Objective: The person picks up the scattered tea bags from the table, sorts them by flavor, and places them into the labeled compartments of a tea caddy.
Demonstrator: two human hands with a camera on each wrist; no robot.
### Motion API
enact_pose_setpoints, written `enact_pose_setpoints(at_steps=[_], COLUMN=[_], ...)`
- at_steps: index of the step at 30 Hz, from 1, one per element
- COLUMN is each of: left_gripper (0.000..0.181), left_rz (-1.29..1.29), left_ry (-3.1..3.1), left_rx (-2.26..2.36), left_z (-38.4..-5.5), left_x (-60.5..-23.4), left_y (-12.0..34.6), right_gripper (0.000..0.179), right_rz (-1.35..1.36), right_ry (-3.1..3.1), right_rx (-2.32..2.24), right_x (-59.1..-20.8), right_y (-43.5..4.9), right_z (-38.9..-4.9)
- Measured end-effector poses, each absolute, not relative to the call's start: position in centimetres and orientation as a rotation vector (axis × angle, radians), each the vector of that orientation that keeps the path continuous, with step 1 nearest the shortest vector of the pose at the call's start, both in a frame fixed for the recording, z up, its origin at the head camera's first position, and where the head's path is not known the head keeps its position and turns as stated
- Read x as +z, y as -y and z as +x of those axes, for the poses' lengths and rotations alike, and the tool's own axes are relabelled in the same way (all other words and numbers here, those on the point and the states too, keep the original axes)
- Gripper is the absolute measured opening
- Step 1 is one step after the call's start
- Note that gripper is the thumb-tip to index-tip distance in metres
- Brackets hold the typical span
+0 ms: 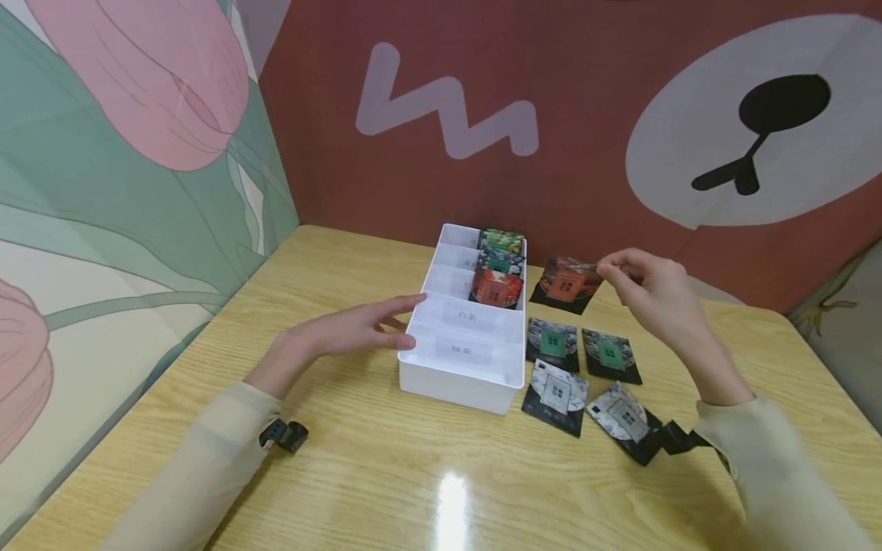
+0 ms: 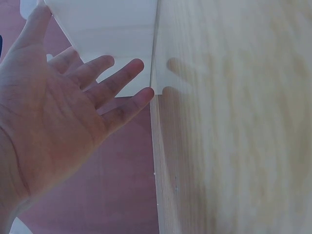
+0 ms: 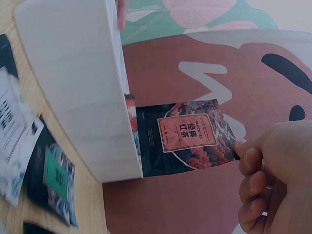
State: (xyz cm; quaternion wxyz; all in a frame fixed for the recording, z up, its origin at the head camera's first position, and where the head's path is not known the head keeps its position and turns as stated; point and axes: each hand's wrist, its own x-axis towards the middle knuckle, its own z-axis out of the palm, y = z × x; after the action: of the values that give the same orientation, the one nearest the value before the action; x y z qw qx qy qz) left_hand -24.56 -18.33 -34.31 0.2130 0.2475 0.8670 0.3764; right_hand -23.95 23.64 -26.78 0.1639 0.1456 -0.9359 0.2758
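Observation:
My right hand [image 1: 654,295] pinches the top corner of a tea sachet [image 1: 566,285] between thumb and fingers, to the right of the white box [image 1: 455,388]. This sachet is dark with a red label [image 3: 189,132] reading "BLACK TEA". My left hand [image 1: 347,330] has its fingers spread, with fingertips right at the box's left rim; the palm [image 2: 46,126] faces the left wrist camera and holds nothing. Inside the box, the back compartments hold a red-labelled sachet [image 1: 498,289], a green-labelled one [image 1: 501,262] and a green-yellow one [image 1: 503,241].
Beside the box on the wooden table [image 1: 331,474] lie two green-labelled sachets [image 1: 553,344] and two white-grey sachets [image 1: 555,396]. The box's two front compartments [image 1: 468,350] show bare white bottoms with small labels. A patterned cloth wall [image 1: 579,191] rises behind the table.

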Motion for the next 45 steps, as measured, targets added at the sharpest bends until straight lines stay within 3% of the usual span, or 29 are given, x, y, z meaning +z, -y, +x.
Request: enact_pose_setpoints(at_steps=[13,45], left_gripper=[0.081,0.081], left_rz=[0.686,0.740], left_ry=[-2.390,-2.387], left_rx=[1.059,1.064], left_z=[-24.3,-24.6], left_x=[-33.9,-34.1], left_y=[18.3,18.4], right_gripper=[0.035,0.023], right_rz=[0.442,0.470], right_ry=[2.601,2.667], right_rx=[0.899,1.030], right_x=[-26.5,-31.5], right_y=[-20.1,-14.1], right_z=[-25.8,-29.8])
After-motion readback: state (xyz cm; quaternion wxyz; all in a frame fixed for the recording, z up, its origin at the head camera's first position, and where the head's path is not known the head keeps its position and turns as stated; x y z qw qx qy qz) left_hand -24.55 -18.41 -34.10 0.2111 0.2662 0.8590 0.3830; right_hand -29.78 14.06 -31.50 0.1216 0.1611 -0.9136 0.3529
